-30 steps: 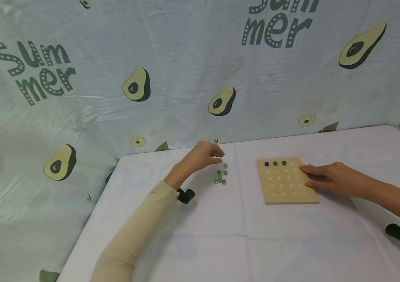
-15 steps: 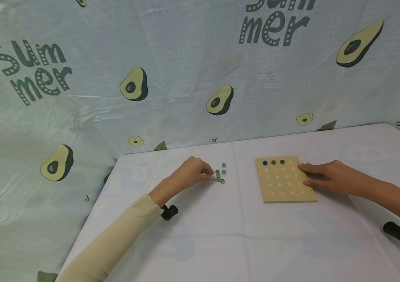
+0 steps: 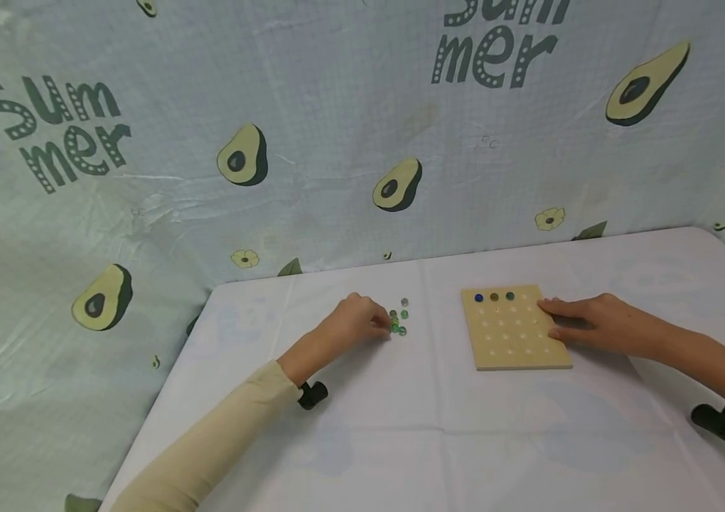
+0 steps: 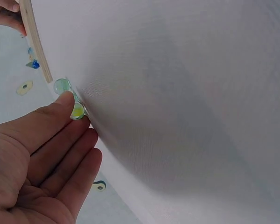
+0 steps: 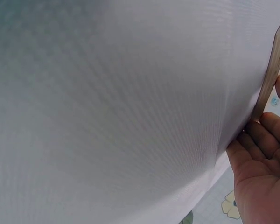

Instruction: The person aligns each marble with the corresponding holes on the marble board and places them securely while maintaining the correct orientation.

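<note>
My left hand [image 3: 357, 318] is low at the left side of a small cluster of glass marbles [image 3: 404, 314]. In the left wrist view, its thumb and index finger pinch a clear marble with yellow in it [image 4: 78, 111], and a pale green marble [image 4: 61, 86] sits just beyond. My right hand [image 3: 612, 325] holds the right edge of a square wooden board [image 3: 502, 350], thumb on the near-side corner area and fingers along its edge [image 5: 269, 84]. Rows of shallow hollows cover the board. A blue marble [image 3: 479, 298], a brown one [image 3: 494, 296] and a green one [image 3: 510, 296] sit in its back row.
A white cloth [image 3: 401, 441] covers the table under everything. Behind it hangs a pale sheet [image 3: 311, 199] printed with avocados and lettering. A dark wrist camera [image 3: 313, 395] sits under the left wrist, another camera [image 3: 721, 422] under the right.
My left hand has come down from behind the marbles to their left side, and its thumb and index finger have closed on one. The right hand and board stay put.
</note>
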Tool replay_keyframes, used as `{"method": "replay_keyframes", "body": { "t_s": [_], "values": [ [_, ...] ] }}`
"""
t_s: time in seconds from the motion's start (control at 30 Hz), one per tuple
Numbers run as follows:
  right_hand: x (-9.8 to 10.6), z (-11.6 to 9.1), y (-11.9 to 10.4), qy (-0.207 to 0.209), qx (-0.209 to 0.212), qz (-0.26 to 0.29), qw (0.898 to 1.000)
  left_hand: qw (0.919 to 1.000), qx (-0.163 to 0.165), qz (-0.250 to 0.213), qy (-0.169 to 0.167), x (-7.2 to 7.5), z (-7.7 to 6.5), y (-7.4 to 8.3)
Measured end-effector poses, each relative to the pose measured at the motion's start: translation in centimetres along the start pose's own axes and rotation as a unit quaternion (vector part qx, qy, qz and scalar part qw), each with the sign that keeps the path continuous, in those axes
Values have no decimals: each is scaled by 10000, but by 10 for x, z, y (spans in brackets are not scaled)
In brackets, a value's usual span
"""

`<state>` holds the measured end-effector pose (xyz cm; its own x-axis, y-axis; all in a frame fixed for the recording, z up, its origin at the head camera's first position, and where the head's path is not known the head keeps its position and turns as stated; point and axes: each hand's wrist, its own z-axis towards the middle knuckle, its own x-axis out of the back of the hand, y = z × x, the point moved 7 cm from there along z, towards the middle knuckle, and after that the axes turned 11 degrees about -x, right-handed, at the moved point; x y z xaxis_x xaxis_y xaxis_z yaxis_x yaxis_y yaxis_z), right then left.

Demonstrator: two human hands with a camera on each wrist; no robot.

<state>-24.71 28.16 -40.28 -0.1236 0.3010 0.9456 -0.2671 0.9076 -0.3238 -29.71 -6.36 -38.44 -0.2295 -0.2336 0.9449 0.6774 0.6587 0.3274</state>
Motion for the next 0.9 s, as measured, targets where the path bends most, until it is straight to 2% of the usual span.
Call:
{"method": "replay_keyframes", "body": {
  "t_s": [0.23, 0.5, 0.77, 0.9],
  "values": [
    [1, 2, -1, -30, -2, 14, 10000, 9998, -105, -58, 147, 1, -2, 1],
    [2, 1, -1, -27, -28, 8, 10000, 9998, -95, -90, 167, -1, -3, 0],
    [0, 0, 0, -106, -119, 45, 9999, 9989, -251, -151, 368, 1, -5, 2],
    [0, 0, 1, -90, -106, 25, 9999, 9982, -202, -269, 494, 4, -8, 0]
  ]
}}
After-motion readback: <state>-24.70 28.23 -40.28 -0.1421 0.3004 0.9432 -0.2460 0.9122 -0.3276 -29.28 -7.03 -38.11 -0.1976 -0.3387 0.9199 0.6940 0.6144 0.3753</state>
